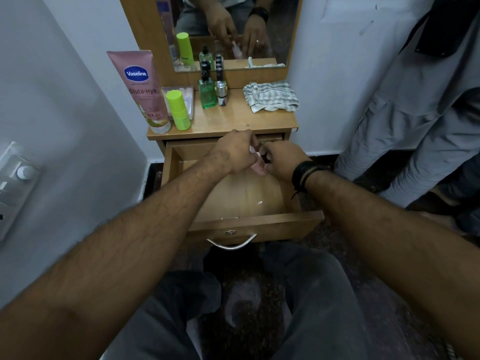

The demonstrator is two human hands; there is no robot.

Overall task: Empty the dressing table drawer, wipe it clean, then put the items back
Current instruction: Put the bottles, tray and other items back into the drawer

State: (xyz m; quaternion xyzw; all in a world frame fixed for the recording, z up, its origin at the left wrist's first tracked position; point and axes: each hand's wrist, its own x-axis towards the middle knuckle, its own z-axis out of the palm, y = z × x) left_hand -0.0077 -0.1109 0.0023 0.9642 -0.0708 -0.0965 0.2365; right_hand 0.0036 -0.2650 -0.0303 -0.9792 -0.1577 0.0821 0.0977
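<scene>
Reaching over the open drawer point(246, 224), I hold both hands together above its back half. At the counter's point(233, 120) front left corner a pink Vaseline tube point(141, 89) stands on its cap, with a lime green bottle point(178, 110) just beside it and a clear tray point(189, 100) behind that. Toward the middle, near the back edge, stand a green glass bottle point(207, 93) and a small silver-capped bottle point(222, 96), close together. A checked cloth point(271, 96) lies crumpled at the back right corner. The front strip of the counter between these things is bare wood.

My left hand point(237, 152) has its fingers curled round a small pinkish tube point(258, 166), whose lower end shows beneath my knuckles. My right hand point(283, 159), with a black wristband point(302, 175), touches the left, its fingertips pinching something small and dark at the top of that tube; I cannot tell what it is.

Below my hands the drawer's wooden floor shows only a small white fleck point(259, 203) toward the front. A metal handle point(231, 242) hangs from the drawer's front panel. Right of the dresser, a person in grey clothes point(415, 113) stands close by the drawer's right side.
</scene>
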